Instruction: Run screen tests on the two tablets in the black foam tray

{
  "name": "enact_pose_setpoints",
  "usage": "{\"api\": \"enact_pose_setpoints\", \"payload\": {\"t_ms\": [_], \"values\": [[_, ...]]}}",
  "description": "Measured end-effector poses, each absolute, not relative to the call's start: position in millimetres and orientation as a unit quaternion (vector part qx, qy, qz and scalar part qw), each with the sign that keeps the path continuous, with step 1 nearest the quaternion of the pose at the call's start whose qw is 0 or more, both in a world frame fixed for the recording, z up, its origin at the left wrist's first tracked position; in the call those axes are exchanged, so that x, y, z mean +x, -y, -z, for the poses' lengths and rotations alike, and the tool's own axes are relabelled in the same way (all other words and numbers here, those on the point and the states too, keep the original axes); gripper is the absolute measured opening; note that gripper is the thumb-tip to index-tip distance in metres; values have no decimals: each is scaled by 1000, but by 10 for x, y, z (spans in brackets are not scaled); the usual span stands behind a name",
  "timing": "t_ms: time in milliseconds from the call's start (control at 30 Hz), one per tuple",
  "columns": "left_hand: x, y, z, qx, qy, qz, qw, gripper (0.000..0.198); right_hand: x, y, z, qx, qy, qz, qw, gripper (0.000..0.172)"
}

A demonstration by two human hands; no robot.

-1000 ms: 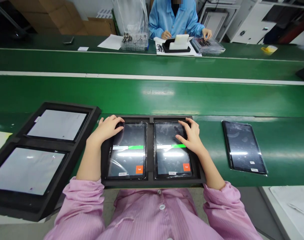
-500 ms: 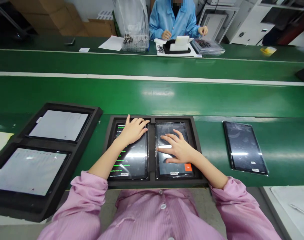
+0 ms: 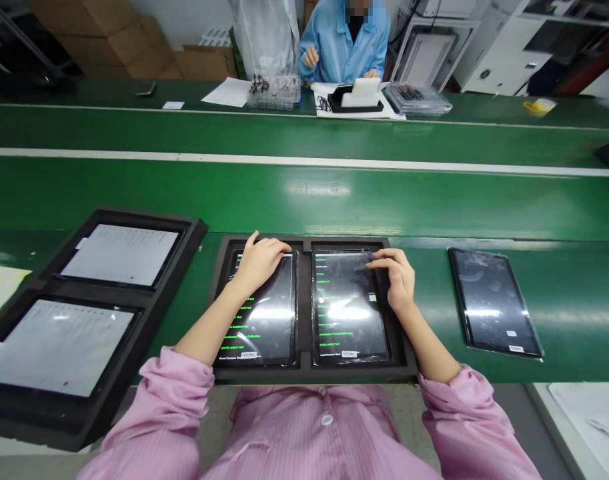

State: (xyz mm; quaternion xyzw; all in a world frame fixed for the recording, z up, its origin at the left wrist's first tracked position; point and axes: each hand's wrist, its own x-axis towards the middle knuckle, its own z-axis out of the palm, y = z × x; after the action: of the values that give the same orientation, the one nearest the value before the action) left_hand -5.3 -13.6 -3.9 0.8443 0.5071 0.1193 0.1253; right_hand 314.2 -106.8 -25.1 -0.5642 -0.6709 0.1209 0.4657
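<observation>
The 2 tablets sit side by side in the black tray [image 3: 304, 241]. Left hand [image 3: 261, 261] lies flat, fingers loosely together, on the left tablet [image 3: 264, 320]; right hand [image 3: 398, 279], fingers curled, touches the right tablet [image 3: 348, 313] at its top corner. Light, deliberate taps seem best, reading each green menu line.

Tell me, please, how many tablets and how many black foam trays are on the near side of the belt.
Dark-screen tablets: 3
White-screen tablets: 2
Black foam trays: 2
Total: 7
</observation>
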Motion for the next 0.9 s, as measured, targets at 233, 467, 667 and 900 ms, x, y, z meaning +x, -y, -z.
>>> {"api": "enact_pose_setpoints", "payload": {"t_ms": [233, 467, 667, 900], "values": [[-81, 235, -40, 761, -539, -281, 228, 21, 3104, 1054, 230, -549, 648, -120, 514, 43], [-209, 229, 27, 684, -485, -527, 138, 36, 3138, 1016, 282, -498, 640, -90, 578, 26], [-274, 62, 168, 676, -481, -552, 84, 20, 3138, 1006, 284, -510, 641, -86, 566, 25], [-230, 24, 298, 666, -451, -587, 91, 58, 3143, 993, 279, -545, 624, -81, 554, 23]]}}
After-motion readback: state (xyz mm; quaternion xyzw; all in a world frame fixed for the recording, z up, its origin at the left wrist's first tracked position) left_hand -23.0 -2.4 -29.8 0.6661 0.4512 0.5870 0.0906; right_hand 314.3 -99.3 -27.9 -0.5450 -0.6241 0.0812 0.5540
